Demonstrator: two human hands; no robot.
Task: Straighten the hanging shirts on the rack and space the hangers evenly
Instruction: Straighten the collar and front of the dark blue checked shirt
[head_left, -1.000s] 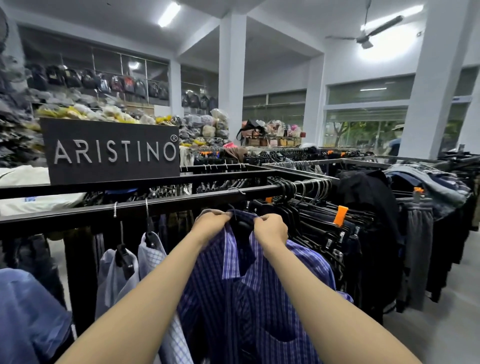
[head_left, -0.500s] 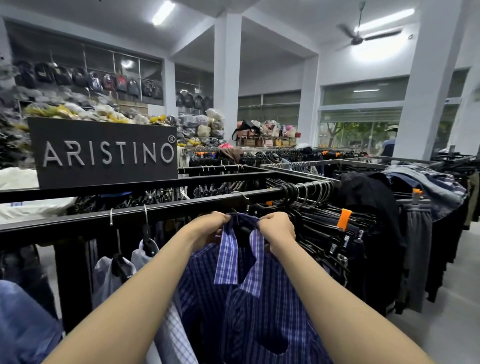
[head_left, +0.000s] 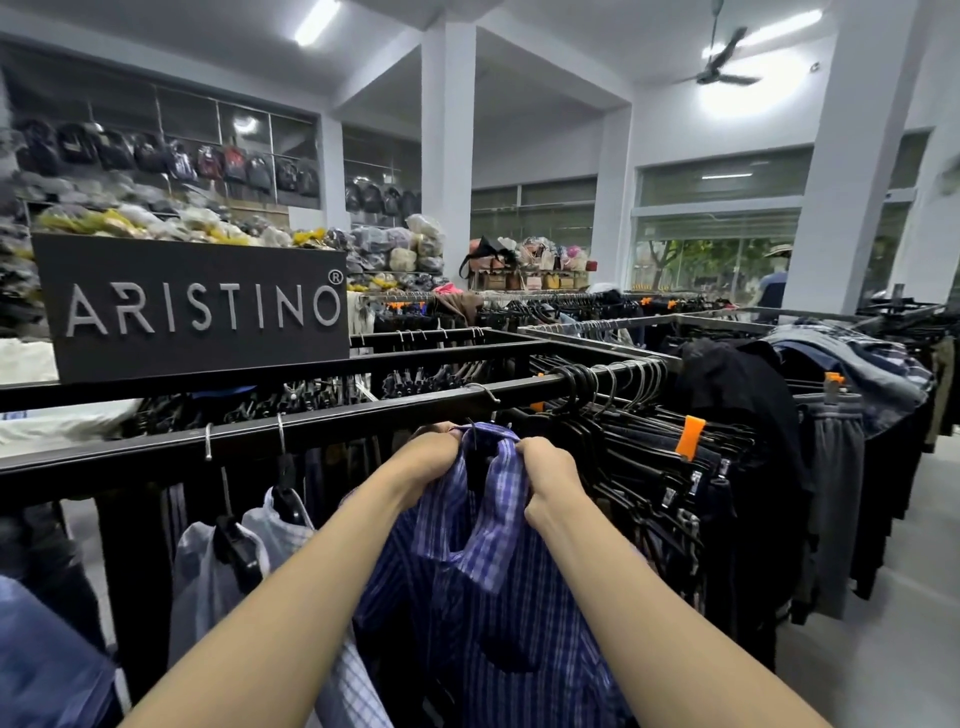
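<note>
Two hands on one item: left hand (head_left: 434, 462) and right hand (head_left: 548, 475) each grip a side of the collar of a blue checked shirt (head_left: 483, 587), fingers curled into the cloth. Shirt hangs from the black rail (head_left: 363, 423) (hanger mostly hidden), between two pale shirts (head_left: 228, 566) to its left and packed dark garments (head_left: 675, 467) to its right. Black ARISTINO sign (head_left: 192, 306) behind.

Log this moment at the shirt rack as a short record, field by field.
place: clothing shop
left hand: grips the collar of the blue checked shirt
right hand: grips the collar's other side
rail: black bar, shirt hangs below it
left of shirt: two pale shirts on black hangers
right of shirt: crowded dark hangers
sign: ARISTINO
</note>
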